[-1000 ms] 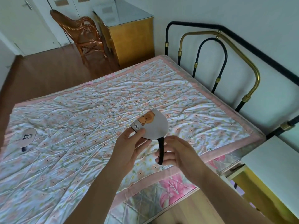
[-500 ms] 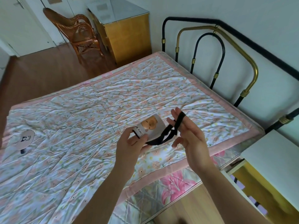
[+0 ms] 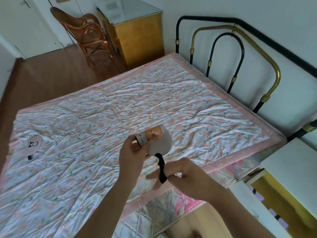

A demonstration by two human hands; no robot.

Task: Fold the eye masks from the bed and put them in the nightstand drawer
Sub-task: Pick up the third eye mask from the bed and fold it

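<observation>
A folded grey eye mask (image 3: 158, 141) with an orange bear print is held above the bed. My left hand (image 3: 133, 154) pinches its left edge. Its black strap (image 3: 161, 166) hangs down from the mask and loops around the fingers of my right hand (image 3: 181, 174), which grips it. A second, pale pink eye mask (image 3: 32, 145) with a small dark print lies flat on the floral quilt (image 3: 111, 109) at the far left. The white nightstand (image 3: 291, 170) stands at the right, beside the bed, with its drawer (image 3: 253, 212) pulled out below.
A black and brass metal headboard (image 3: 236, 57) runs along the right wall. A yellow wooden cabinet (image 3: 137, 35) and a rattan chair (image 3: 85, 33) stand beyond the bed's far side, on brown wooden floor (image 3: 48, 78).
My right hand has dropped from beside the mask to below it, pulling the black strap downward. The mask has turned more upright in my left hand.
</observation>
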